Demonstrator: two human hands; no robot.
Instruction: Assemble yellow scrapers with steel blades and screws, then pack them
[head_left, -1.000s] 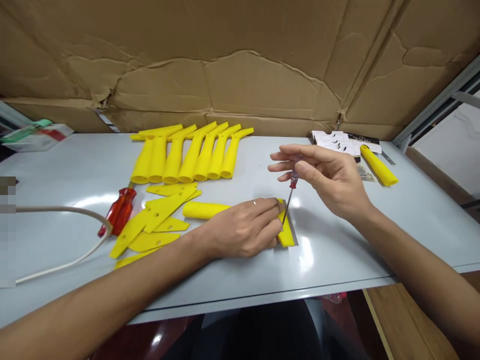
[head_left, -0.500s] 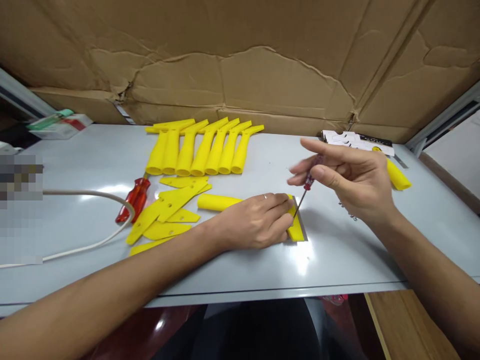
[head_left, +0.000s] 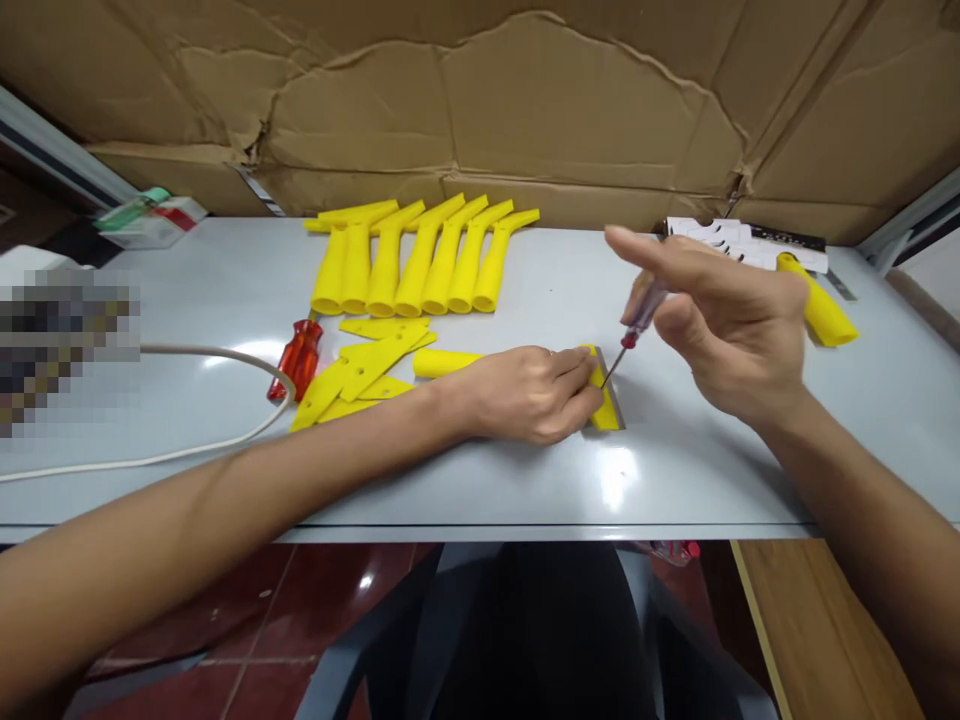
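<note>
My left hand (head_left: 536, 393) is closed over a yellow scraper (head_left: 448, 363), pressing it to the table; its handle end sticks out to the left and its head with a metal blade (head_left: 613, 392) to the right. My right hand (head_left: 731, 325) grips a small screwdriver (head_left: 640, 318) with a clear handle and red collar, index finger raised along the top. The screwdriver is tilted, its tip on the scraper's head beside my left fingertips. Whether a screw sits under the tip is too small to tell.
Several yellow scraper handles (head_left: 409, 265) stand in a row at the back. Loose yellow plates (head_left: 367, 375) lie by a red screwdriver (head_left: 300, 360) and a white cable (head_left: 217, 349). At the right back are white packets (head_left: 739, 240) and another yellow handle (head_left: 825, 305). Cardboard (head_left: 360, 130) closes the back.
The view has tipped downward, so the table appears higher. My left hand stays on the scraper; the fingers of my right hand have shifted around the screwdriver handle, with its tip still on the head.
</note>
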